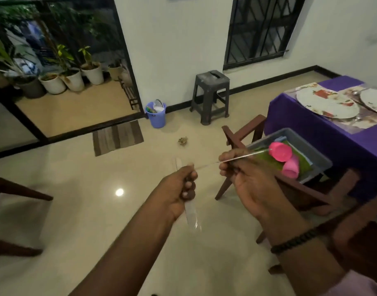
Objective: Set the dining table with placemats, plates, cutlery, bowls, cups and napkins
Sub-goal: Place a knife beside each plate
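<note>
My left hand (181, 190) is closed around a bundle of silver cutlery (190, 215), blurred, sticking out above and below the fist. My right hand (245, 174) pinches one thin silver utensil (245, 157) that runs from the left fist toward the pink cups. Two pink cups (285, 159) lie on green cloth inside a grey tray (311, 150) resting on a wooden chair (243, 137). At the right, the table with a purple cloth (324, 135) carries patterned placemats (358, 124), two white plates (326, 103) and some cutlery.
A dark plastic stool (211, 95) stands by the wall, a purple bucket (156, 114) beside the doorway, a striped mat (118, 137) at the door. Potted plants (72, 77) line the porch. Another wooden chair (12, 191) is at the left. A small brown scrap (183, 141) lies on the floor.
</note>
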